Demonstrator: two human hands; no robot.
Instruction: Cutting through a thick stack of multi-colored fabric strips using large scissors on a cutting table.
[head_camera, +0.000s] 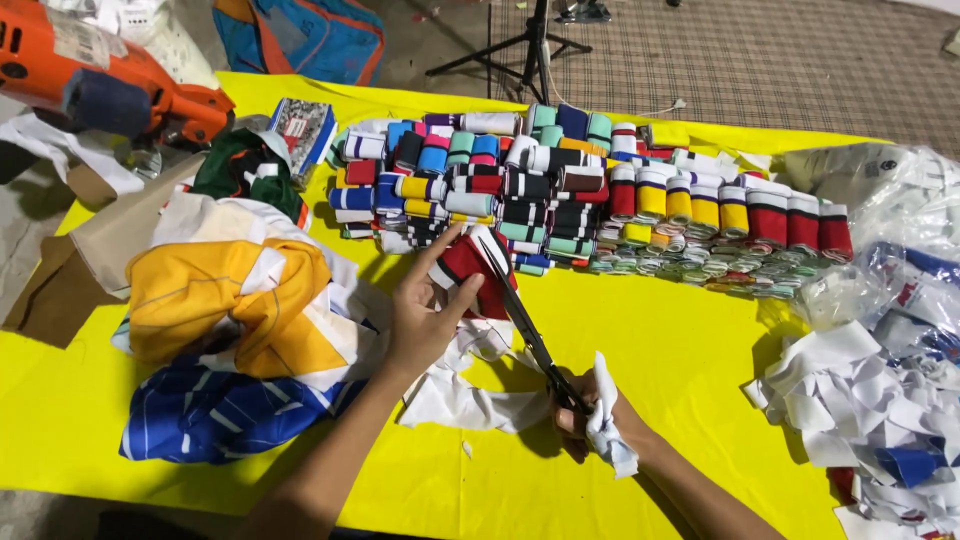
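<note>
Setting: small garment or textile workshop. Evidence: bench (690, 400) under a yellow cover; beyond the hands, rows of folded striped knit bands (600, 195) stacked by colour. Left of the hands, a heap of cut fabric pieces (230, 330). Right of them, white offcuts (860, 400) and plastic bags (890, 210). Far left, an orange power tool (90, 70). Checked floor covering (760, 60) beyond the bench.

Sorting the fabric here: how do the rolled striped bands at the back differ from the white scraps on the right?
The rolled bands are folded and stacked in neat rows; the white scraps lie loose in a crumpled heap. The bands carry stripes in many colours, red, yellow, blue, teal and black; the scraps are mostly plain white with a few blue and red bits. The bands look alike in shape; the scraps are ragged and uneven. Both rest on the yellow sheet.
</note>
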